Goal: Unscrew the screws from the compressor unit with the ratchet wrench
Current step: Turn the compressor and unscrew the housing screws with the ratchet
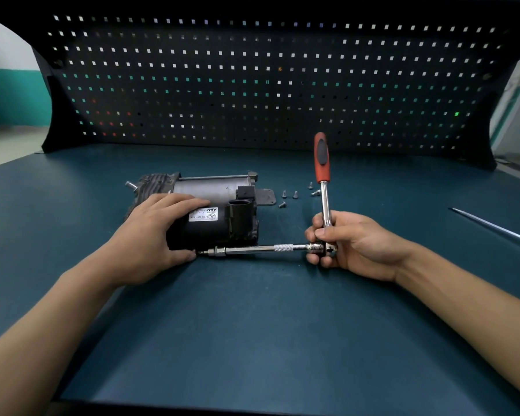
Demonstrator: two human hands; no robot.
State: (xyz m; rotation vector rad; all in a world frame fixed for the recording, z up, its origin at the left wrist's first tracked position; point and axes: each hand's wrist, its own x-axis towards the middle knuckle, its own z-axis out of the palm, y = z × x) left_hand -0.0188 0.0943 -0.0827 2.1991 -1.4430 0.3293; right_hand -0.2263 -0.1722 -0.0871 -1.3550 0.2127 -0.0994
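Black pegboard [252, 85] backs a dark teal worktop [252, 325], and the compressor unit [213, 187] lies on its side left of centre. The left hand [150, 235] spans its dark body, fingers over the top by the white label and thumb low on the near side, so that grip clamps the unit to the worktop. The right hand [351, 244], well to the right of the unit, has its grip wrapped round the head end of the ratchet wrench [321, 157], whose red handle points away from the person. A long extension bar [252, 250] runs from that head to the unit's near lower edge, its tip just beside the left thumb.

The screw itself is too small to make out. Judging by this, one is being loosened. To do it well, press inward along the bar so the bit stays seated (a long extension tilts easily), swing the handle in short arcs, and hold the unit down against the torque. Watch the thumb near the tip.

Several loose screws [294, 194] lie beyond the unit's right end, next to a flat plate [266, 197].
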